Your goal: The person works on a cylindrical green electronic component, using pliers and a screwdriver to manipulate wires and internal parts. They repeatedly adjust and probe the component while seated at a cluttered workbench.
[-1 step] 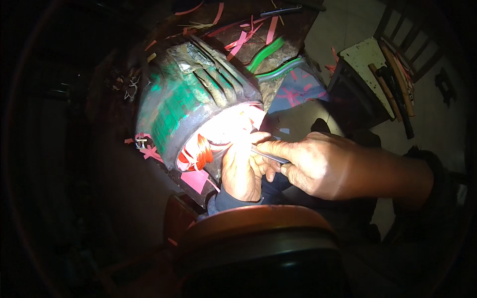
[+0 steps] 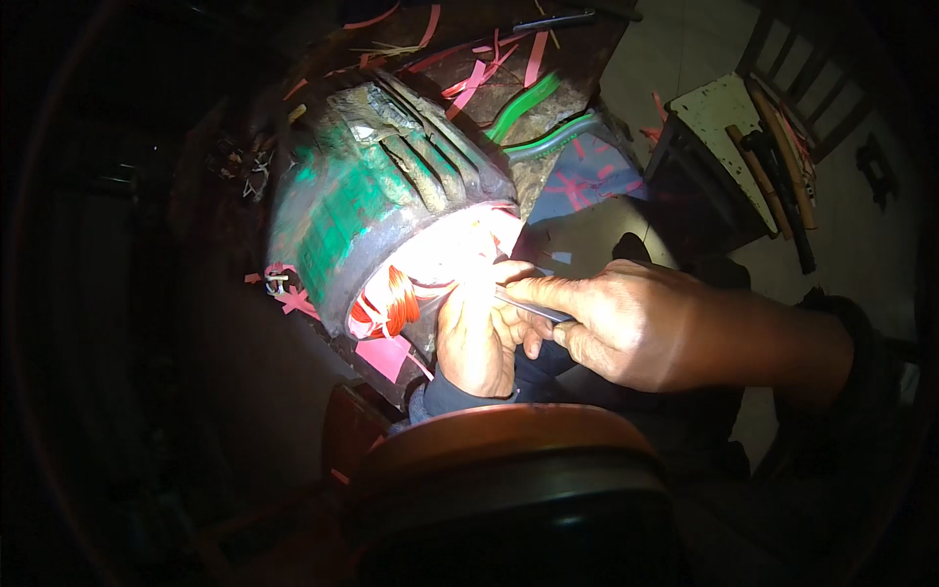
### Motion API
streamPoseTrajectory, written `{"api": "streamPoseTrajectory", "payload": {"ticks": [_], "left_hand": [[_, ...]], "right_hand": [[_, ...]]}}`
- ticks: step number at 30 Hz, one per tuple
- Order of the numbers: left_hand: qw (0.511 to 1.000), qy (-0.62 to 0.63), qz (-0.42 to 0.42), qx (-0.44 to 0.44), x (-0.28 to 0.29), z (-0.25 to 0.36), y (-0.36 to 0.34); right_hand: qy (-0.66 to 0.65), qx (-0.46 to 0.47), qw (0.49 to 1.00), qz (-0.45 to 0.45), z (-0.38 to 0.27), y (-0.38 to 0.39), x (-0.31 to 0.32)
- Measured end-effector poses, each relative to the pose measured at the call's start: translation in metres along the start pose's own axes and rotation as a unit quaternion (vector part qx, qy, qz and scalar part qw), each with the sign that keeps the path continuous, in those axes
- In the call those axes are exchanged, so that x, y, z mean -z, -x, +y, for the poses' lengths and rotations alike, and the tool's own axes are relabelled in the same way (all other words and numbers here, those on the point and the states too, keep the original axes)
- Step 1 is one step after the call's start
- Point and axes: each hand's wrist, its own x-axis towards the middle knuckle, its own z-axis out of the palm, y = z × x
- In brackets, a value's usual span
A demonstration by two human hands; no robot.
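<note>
A green motor housing (image 2: 342, 210) with grey fins lies on its side, its open end toward me. Inside that end a bundle of orange-red winding wire (image 2: 399, 301) shows; strong glare washes out the rest. My left hand (image 2: 476, 342) is at the lower right rim of the opening, palm up with fingers curled closed. What they hold is lost in the glare. From the right, my right hand (image 2: 626, 328) grips a thin dark-handled metal tool (image 2: 536, 308) between thumb and fingers. The tool's tip reaches the left hand's fingers, where bright light hides it.
Pink paper pieces (image 2: 384, 357) and strips lie around the housing. Green sleeving (image 2: 523, 106) runs behind it. A small pale-topped stool (image 2: 719, 122) with wooden sticks (image 2: 782, 161) stands at the right. A rounded orange-brown rim (image 2: 518, 423) spans the near foreground.
</note>
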Motion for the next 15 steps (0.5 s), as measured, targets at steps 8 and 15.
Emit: {"api": "streamPoseTrajectory", "payload": {"ticks": [8,15], "left_hand": [[0.996,-0.078,0.042,0.033,-0.005,0.000,-0.006],[0.990,-0.119,0.069,0.027,-0.006,-0.003,-0.006]], "right_hand": [[0.031,-0.072,0.988,-0.132,0.034,-0.005,0.018],[-0.060,-0.065,0.992,-0.092,0.043,-0.004,0.000]]}}
